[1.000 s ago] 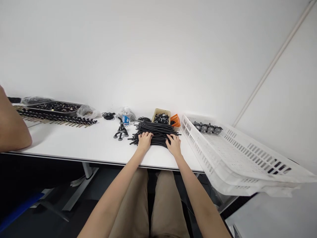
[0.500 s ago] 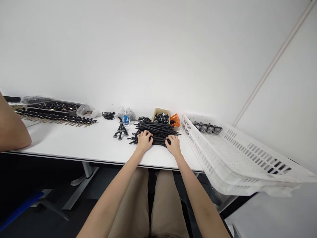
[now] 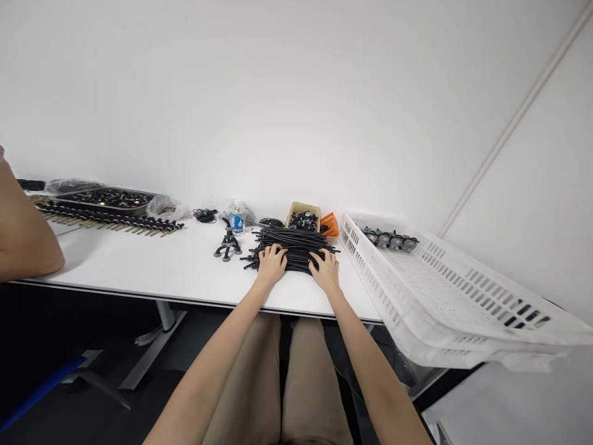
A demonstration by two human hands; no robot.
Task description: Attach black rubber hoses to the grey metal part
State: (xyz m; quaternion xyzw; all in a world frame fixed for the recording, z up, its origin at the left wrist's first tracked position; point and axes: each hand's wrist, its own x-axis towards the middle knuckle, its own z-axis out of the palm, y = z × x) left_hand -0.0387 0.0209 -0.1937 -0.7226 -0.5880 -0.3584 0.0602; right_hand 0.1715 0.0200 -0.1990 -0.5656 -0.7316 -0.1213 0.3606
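A pile of thin black flexible tubes (image 3: 301, 240) lies crosswise on the white table in front of me, with small fittings at the left ends. My left hand (image 3: 272, 263) is over the near left part of the pile, its fingers curled onto the tubes. On the near right part is my right hand (image 3: 326, 269), thumb and fingers bent around tubes there. Both palms hide some of the tubes, so I cannot tell how many are in each grasp. A small black stand with grey round feet (image 3: 227, 243) is left of the pile.
Behind the pile are a bottle (image 3: 238, 220), a beige bin of black parts (image 3: 291, 213) and an orange basket (image 3: 330, 224). White stacked crates (image 3: 398, 290) flank the right side. Leftward are a parts tray (image 3: 125, 210), a row of rods (image 3: 111, 224) and another person's arm (image 3: 28, 235).
The fingers of my right hand have spread and reached slightly farther over the tubes. My left hand stays nearly in place. The whole view has shifted a little.
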